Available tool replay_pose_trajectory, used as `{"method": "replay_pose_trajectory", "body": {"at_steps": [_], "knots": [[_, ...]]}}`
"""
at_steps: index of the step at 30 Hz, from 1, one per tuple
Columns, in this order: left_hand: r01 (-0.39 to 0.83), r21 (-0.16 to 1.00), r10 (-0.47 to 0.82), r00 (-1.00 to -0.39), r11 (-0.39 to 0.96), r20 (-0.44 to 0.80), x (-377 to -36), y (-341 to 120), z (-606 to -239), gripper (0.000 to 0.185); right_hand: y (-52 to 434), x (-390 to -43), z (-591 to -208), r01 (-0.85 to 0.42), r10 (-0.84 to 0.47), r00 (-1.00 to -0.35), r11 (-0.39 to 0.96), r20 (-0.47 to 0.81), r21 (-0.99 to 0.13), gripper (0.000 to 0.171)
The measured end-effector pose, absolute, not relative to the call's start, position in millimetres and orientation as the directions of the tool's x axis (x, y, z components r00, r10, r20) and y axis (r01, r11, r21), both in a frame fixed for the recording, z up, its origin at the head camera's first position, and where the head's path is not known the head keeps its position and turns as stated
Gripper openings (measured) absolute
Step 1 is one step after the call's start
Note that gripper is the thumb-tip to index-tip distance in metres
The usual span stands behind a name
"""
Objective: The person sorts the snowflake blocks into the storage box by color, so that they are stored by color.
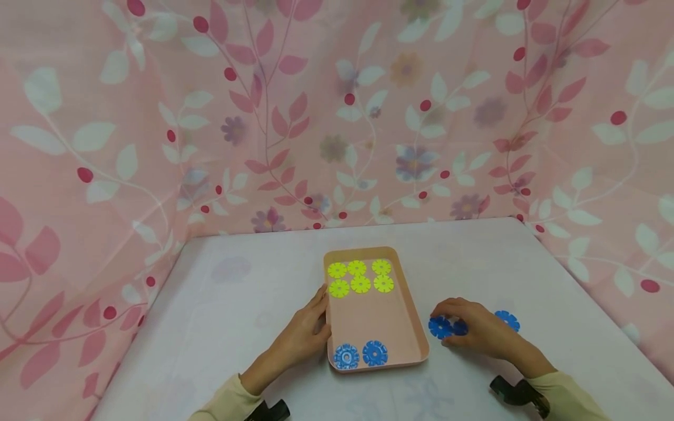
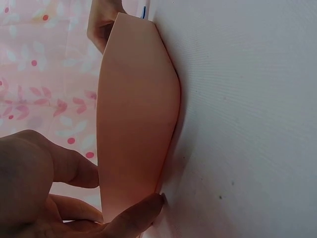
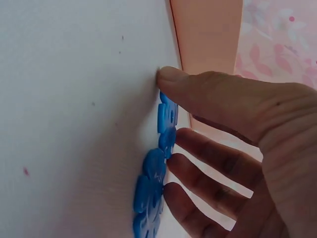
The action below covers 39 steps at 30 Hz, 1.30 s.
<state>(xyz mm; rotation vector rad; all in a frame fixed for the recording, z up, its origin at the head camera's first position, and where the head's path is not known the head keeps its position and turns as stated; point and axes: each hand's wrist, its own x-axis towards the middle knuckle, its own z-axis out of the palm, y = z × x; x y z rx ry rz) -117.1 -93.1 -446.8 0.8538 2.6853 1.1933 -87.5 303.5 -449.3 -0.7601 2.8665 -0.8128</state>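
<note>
A: Nearest the table's (image 1: 242, 304) front edge come two pale sleeves, a dark wrist mount on each. What does the left hand (image 1: 302, 336) do?

B: It lies against the left wall of the pink tray (image 1: 416, 327), near that tray's front left corner. In the left wrist view the thumb (image 2: 133, 215) presses the wall low down where it meets the tabletop, and the other fingers (image 2: 74, 168) lie loosely bent beside the wall. They push at it rather than wrap it, so the hand reads as relaxed, not clenched.

A: And the right hand (image 1: 476, 330)?

B: It is on the tabletop just right of the tray's front right corner, over two blue flower discs (image 1: 439, 327). The right wrist camera shows the thumb (image 3: 198, 87) tip on the table at the discs' edge and the fingers (image 3: 208, 163) curling in against them. It is grasping those discs, which lie flat on the table.

A: Anything else blue?

B: A third blue disc (image 1: 508, 320) lies just past the hand, toward the table's right edge, untouched. Inside the tray, two more blue discs (image 1: 360, 354) sit side by side at its front wall.

A: Further back?

B: Six yellow-green discs (image 1: 360, 276) in two rows of three fill the tray's far end. Behind the table's back edge hangs a pink curtain (image 1: 337, 111) printed with leaves and flowers.
</note>
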Motion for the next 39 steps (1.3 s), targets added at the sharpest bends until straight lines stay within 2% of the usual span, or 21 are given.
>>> {"method": "replay_pose_trajectory", "body": {"at_steps": [14, 24, 33, 39], "knots": [[0.457, 0.704, 0.519, -0.842, 0.543, 0.146, -116.6, -93.4, -446.0, 0.064, 299.4, -86.7, -450.5, -0.423, -0.460, -0.887, 0.783, 0.033, -0.457, 0.037], [0.460, 0.701, 0.525, -0.839, 0.545, 0.143, -117.4, -93.9, -446.1, 0.065, 296.6, -85.7, -448.9, -0.490, -0.500, -0.863, 0.796, 0.070, -0.355, 0.029], [0.464, 0.696, 0.520, -0.840, 0.547, 0.151, -118.2, -93.3, -444.9, 0.066, 296.3, -85.6, -437.8, -0.500, -0.525, -0.850, 0.786, 0.034, -0.364, 0.032], [0.471, 0.699, 0.530, -0.834, 0.539, 0.154, -117.0, -94.1, -446.0, 0.065, 300.3, -88.0, -430.9, -0.514, -0.529, -0.846, 0.775, 0.068, -0.368, 0.031]]}}
